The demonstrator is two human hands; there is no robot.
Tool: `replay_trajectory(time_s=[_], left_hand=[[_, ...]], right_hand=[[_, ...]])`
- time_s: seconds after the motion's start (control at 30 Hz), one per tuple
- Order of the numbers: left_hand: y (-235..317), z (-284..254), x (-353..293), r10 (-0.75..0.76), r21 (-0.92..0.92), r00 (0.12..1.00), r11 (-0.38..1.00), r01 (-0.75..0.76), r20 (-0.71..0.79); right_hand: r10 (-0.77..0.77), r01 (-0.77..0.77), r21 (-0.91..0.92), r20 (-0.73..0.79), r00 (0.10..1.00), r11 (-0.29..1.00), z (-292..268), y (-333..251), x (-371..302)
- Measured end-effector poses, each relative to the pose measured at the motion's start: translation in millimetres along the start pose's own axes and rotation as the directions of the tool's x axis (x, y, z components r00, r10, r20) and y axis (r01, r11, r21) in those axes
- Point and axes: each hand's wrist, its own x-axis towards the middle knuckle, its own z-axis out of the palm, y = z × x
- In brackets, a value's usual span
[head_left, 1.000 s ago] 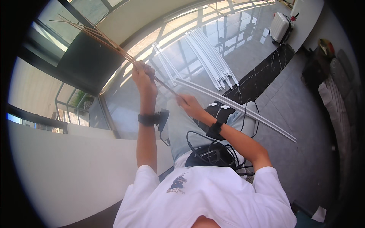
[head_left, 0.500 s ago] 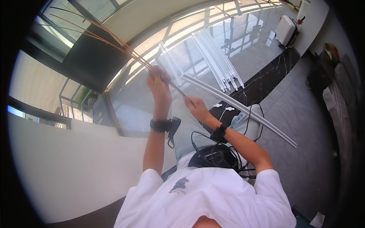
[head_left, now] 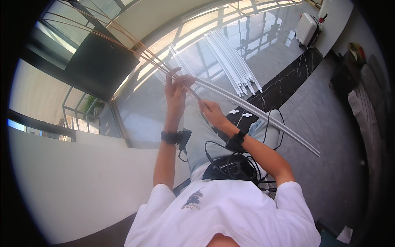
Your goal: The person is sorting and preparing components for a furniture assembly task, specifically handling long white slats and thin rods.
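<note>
Several long, thin copper-coloured rods (head_left: 145, 54) run from my hands up to the upper left, fanning apart at their far ends. My left hand (head_left: 176, 88) is around the bundle, its fingers loosened and partly spread, the rods passing between thumb and fingers. Closer to me, my right hand (head_left: 212, 112) is closed on the near end of the bundle; what lies inside its fingers is hidden. Beyond the right hand, a long white grooved bar (head_left: 263, 114) slants to the lower right, passing by my right knee.
Several white tubes (head_left: 230, 61) lie side by side on the shiny floor, with a few thinner white ones (head_left: 180, 57) to their left. Small white connectors (head_left: 247, 115) lie on the dark marble strip. A white suitcase (head_left: 307, 29) stands far right. Black cables (head_left: 247, 164) loop over my lap.
My left hand has loosened its fingers around the rods and shifted slightly. The far ends of the rods have spread further apart and swung a little left. My right hand keeps its grip.
</note>
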Motion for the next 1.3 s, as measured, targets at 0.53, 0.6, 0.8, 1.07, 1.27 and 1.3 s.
replay_trajectory(time_s=[0.53,0.6,0.8,1.07,1.27,1.3], left_hand=[[20,-12,3,-0.111,-0.029,0.989,0.993,0.114,0.100],[26,-17,5,-0.070,-0.028,0.993,0.997,0.072,0.092],[25,-28,5,-0.061,0.017,0.994,0.998,0.060,0.094],[31,-17,3,-0.090,-0.026,0.992,0.995,0.093,0.091],[59,-34,7,-0.064,0.031,0.997,0.997,0.066,-0.035],[57,-39,12,-0.058,0.044,0.998,0.997,0.058,-0.002]], right_hand=[[0.047,-0.069,0.130,0.162,0.986,0.989,-2,-2,-3],[0.022,-0.048,0.141,0.176,0.984,0.989,0,-3,-4],[0.014,-0.041,0.158,0.167,0.986,0.987,2,-5,-7],[-0.020,-0.004,0.152,0.156,0.987,0.988,-1,13,-2],[0.010,-0.047,0.115,0.307,0.952,0.992,-2,-9,-14],[-0.065,0.031,0.164,0.209,0.976,0.986,6,-6,-15]])
